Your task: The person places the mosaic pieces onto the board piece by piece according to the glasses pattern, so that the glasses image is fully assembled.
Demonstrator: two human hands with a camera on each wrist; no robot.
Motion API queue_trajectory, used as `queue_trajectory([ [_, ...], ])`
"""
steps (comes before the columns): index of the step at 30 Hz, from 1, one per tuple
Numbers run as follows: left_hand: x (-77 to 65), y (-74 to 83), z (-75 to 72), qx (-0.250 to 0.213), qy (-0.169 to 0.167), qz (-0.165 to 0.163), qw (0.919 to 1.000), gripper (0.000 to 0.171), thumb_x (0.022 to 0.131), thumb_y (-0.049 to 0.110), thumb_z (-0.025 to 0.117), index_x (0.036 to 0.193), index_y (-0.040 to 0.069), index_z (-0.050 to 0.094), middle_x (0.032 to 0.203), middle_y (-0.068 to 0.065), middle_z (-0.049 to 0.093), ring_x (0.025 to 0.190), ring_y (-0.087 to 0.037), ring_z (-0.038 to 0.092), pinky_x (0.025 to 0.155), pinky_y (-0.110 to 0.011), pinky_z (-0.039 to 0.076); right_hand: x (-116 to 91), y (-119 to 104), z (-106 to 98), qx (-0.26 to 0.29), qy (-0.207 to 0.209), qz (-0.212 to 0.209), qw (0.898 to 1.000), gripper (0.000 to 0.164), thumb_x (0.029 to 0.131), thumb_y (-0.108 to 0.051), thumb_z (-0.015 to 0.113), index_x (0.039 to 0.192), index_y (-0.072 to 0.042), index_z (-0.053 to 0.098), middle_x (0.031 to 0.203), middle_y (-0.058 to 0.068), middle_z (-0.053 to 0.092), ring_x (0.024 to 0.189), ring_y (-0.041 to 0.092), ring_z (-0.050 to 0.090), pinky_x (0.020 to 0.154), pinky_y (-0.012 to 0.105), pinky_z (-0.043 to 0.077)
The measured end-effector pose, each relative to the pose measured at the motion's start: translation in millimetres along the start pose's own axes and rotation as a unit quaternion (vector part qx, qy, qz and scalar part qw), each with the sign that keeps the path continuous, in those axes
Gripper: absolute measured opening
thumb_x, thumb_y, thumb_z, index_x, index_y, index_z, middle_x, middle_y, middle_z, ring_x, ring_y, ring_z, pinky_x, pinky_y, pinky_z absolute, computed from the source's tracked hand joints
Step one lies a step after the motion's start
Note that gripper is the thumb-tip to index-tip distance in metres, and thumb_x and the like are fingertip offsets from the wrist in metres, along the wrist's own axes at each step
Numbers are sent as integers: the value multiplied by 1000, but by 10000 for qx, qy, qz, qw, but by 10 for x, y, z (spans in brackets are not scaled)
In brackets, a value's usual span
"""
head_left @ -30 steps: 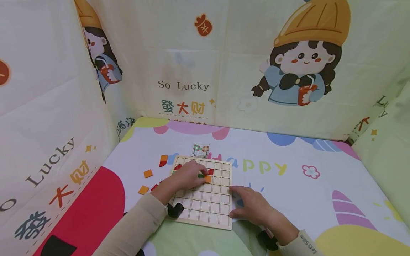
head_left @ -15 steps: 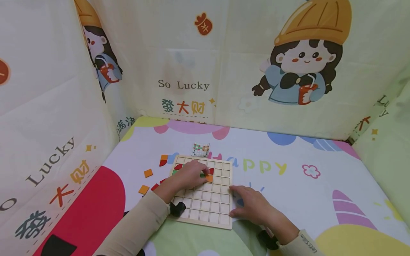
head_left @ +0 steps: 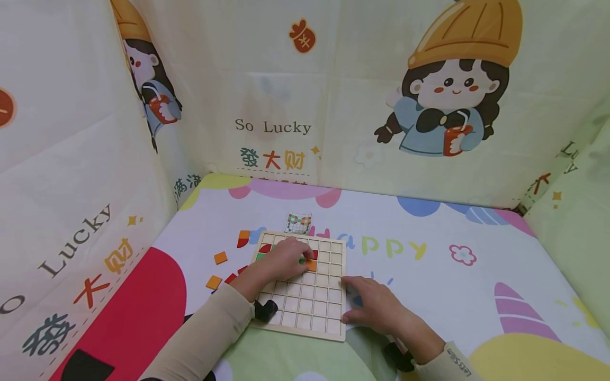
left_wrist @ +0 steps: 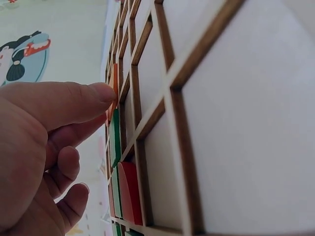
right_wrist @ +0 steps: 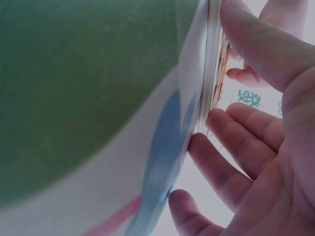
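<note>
So the wooden grid board (head_left: 307,307) sits on the table (head_left: 419,296) just below the center of the frame. The left hand (head_left: 285,259) reaches over its upper half, pinching an orange tile (head_left: 311,265) between thumb and forefinger as far as I can make out, though the forefinger's tip is pretty hidden. In the left wrist view the thumb is right on the tile's edge at left of center, other fingers loosely bent, with green pieces (left_wrist: 115,137) and a rounded red piece (left_wrist: 130,192) in the grid below it.

The right hand (head_left: 378,304) is spread along the board's right edge, thumb and fingertips against the side, holding no tile. A red tile (head_left: 313,255) is just above the orange one, partly covered.

Left of the board there's loose stuff: a couple of orange squares (head_left: 221,257), an orange-and-red pair (head_left: 243,238) higher up, and some red bits (head_left: 231,278) by the left forearm. A small pattern card (head_left: 298,223) lies just past the board's top edge, around mid-frame.
</note>
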State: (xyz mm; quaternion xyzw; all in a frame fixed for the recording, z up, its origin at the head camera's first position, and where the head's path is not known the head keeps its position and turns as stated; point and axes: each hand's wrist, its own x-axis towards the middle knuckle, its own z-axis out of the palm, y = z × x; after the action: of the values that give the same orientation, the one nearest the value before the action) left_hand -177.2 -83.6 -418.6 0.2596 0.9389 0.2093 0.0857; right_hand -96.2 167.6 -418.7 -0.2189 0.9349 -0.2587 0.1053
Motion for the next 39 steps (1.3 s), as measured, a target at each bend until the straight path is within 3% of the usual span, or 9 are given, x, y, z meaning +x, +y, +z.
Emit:
queue_trajectory([
  [14, 18, 27, -9, -32, -87, -70, 9999, 15, 91, 17, 73, 106, 14, 73, 104, 3, 68, 105, -21, 56, 93, -39, 47, -1, -5, 0, 15, 11, 8, 10000, 76, 73, -36, 89, 136, -7, 58, 135, 11, 59, 127, 36, 51, 103, 58, 39],
  [22, -34, -2, -77, -246, 113, -130, 9995, 18, 91, 16, 72, 109, 13, 73, 106, 2, 69, 110, -24, 55, 92, -40, 48, -1, 5, 8, 38, -6, -39, 10000, 76, 73, -35, 89, 136, -6, 58, 135, 12, 60, 127, 36, 52, 103, 57, 39],
  [28, -95, -90, -181, -339, 275, -188, 9989, 23, 91, 17, 74, 113, 10, 71, 110, -1, 68, 107, -23, 54, 90, -39, 50, -8, 12, 13, -16, 71, -76, 9999, 75, 73, -35, 89, 135, -6, 58, 135, 12, 60, 127, 36, 52, 103, 57, 39],
  [39, -337, -391, -364, -473, 551, -812, 9940, 28, 91, 18, 76, 116, 8, 70, 109, -2, 65, 105, -23, 52, 83, -36, 53, -6, 4, 17, -32, 32, -13, 10000, 76, 73, -36, 89, 135, -6, 58, 136, 12, 59, 128, 37, 51, 104, 57, 38],
])
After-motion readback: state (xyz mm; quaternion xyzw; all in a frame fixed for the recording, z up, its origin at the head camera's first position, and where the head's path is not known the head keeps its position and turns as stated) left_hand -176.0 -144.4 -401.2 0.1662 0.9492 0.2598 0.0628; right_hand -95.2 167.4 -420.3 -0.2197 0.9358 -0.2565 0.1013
